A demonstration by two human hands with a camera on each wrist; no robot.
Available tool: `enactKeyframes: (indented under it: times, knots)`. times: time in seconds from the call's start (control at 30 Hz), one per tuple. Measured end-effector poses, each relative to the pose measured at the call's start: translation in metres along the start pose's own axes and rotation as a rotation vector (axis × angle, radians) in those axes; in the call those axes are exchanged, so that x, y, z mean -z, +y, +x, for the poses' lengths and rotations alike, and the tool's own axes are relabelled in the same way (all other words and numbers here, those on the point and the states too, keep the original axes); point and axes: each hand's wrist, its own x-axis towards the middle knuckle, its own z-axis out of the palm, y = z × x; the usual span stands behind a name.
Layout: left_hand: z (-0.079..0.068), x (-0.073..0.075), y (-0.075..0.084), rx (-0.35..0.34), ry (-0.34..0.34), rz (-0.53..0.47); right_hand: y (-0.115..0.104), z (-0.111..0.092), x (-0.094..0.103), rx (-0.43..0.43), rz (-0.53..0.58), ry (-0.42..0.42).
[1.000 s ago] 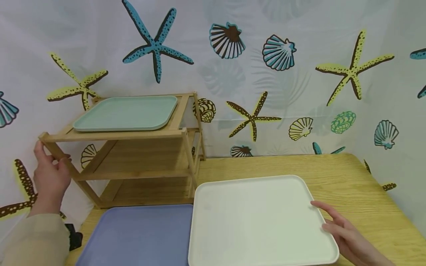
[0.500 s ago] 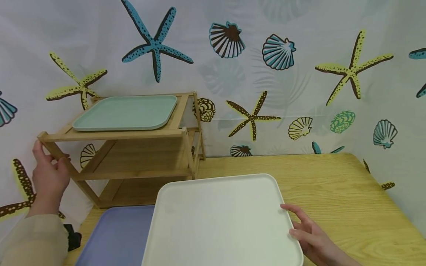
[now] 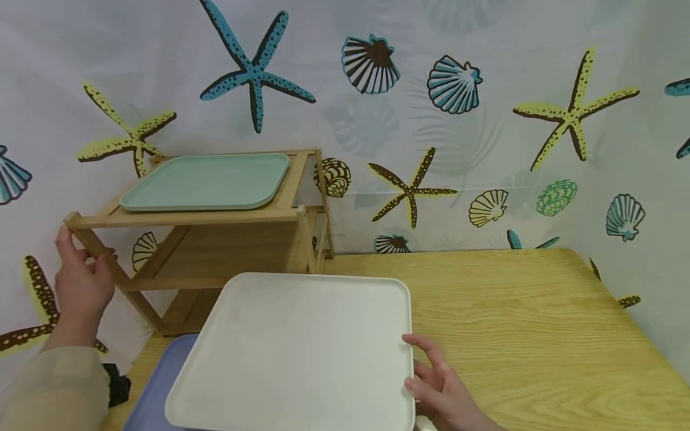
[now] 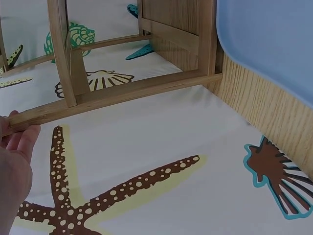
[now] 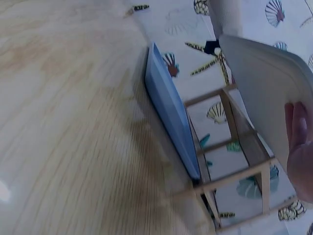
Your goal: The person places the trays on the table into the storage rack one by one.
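The right hand (image 3: 439, 383) grips a white tray (image 3: 302, 353) by its right edge, with a thumb at the rim and other fingers against the underside, as the right wrist view shows. The tray is held up off the wooden surface (image 3: 512, 323), in front of the rack (image 3: 196, 281), and from the head view it hides much of a blue tray (image 3: 162, 377). That blue tray lies on the surface just in front of the rack; the right wrist view shows the two trays apart.

The left hand (image 3: 83, 278) has its grip closed around the rack's front left post, just below the top corner. A light sleeve (image 3: 59, 383) covers that arm. On the rack's top shelf rests a pale green tray (image 3: 207, 181). Behind everything hangs a white cloth (image 3: 323, 233) printed with starfish and shells.
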Motion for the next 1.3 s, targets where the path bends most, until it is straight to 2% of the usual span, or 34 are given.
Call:
enactKeyframes:
  times: [0.23,0.4,0.53,0.8,0.93,1.13,1.3]
  knots:
    - [-0.001,0.002,-0.005,-0.060,-0.005,0.020,0.022,0.018,-0.028,0.027,0.045,0.022]
    - [-0.003,0.009,-0.010,-0.094,-0.070,0.021,0.036,0.032,-0.042,0.023,0.058,0.038]
    - [-0.002,0.017,-0.012,-0.093,-0.129,0.054,0.045,0.044,-0.051,0.033,0.036,0.044]
    - [-0.001,0.019,-0.009,-0.078,-0.160,0.047,0.058,0.066,-0.064,0.058,-0.008,0.052]
    - [0.002,0.020,-0.007,-0.099,-0.181,0.063,0.062,0.075,-0.068,0.038,-0.022,0.074]
    - [0.009,0.023,-0.008,-0.162,-0.192,0.170,0.064,0.089,-0.075,0.007,-0.033,0.081]
    - [0.011,0.025,-0.006,-0.166,-0.215,0.206,0.066,0.104,-0.081,-0.031,-0.042,0.119]
